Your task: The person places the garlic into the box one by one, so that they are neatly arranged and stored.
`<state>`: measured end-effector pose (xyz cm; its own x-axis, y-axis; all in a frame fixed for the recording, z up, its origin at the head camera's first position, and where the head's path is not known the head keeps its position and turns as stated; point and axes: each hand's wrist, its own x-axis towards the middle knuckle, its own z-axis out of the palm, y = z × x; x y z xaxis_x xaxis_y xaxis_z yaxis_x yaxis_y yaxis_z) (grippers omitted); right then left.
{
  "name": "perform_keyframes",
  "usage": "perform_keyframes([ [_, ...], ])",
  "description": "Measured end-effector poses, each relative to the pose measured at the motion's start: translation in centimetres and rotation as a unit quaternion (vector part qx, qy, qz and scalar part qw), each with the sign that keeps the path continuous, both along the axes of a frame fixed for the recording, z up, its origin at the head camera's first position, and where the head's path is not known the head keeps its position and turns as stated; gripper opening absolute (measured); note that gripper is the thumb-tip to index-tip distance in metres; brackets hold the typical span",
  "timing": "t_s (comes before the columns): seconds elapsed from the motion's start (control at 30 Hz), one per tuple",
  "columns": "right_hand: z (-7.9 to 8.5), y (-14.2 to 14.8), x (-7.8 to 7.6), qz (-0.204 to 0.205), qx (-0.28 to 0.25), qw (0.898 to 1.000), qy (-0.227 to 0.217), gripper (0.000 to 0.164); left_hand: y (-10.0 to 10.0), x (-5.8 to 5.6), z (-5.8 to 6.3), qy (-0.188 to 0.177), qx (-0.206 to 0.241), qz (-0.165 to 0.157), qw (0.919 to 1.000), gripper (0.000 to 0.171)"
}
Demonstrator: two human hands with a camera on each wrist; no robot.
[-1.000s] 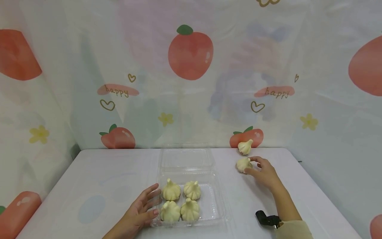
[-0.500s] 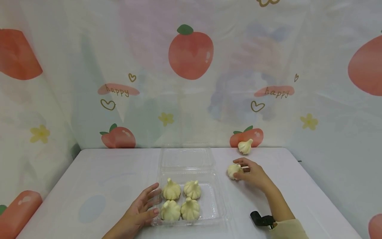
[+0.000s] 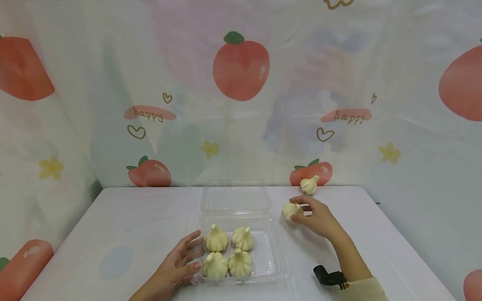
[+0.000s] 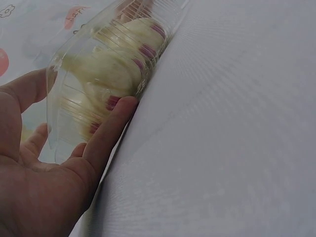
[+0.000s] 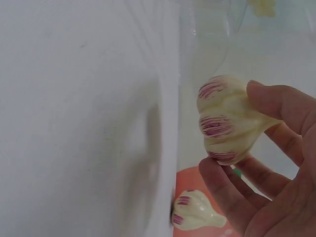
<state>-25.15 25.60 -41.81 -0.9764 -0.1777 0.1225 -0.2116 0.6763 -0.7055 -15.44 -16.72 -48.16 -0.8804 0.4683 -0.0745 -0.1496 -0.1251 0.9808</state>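
Between its thumb and fingers my right hand [image 3: 318, 219] pinches a garlic bulb [image 3: 290, 212], held above the table right of the box. In the right wrist view that bulb [image 5: 222, 123] shows purple streaks on its base. My left hand [image 3: 175, 263] touches the left wall of a clear plastic clamshell box [image 3: 280, 261], its fingers spread and nearly straight. Several garlic bulbs [image 3: 216, 239] sit in the left part of the box, necks up. Through the box wall, the left wrist view shows their purple-marked bases.
Another garlic bulb [image 3: 309, 185] lies near the table's back edge, beyond my right hand. The box's clear lid [image 3: 236, 200] is folded back behind it. A printed cloth [image 3: 241, 142] hangs behind the white table [image 3: 150, 217]. A black device [image 3: 328, 276] is at my right wrist.
My right hand has carried the garlic bulb left, from near the back-right bulb toward the box. My left hand and the box have stayed put.
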Motion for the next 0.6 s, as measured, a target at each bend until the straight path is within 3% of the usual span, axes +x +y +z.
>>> perform_keyframes([
  [0.6, 2.3, -2.5, 1.6, 0.034, -0.015, 0.998, 0.049, 0.042, 0.2, 0.1, 0.3, -0.002, -0.001, 0.004, 1.0000, 0.072],
])
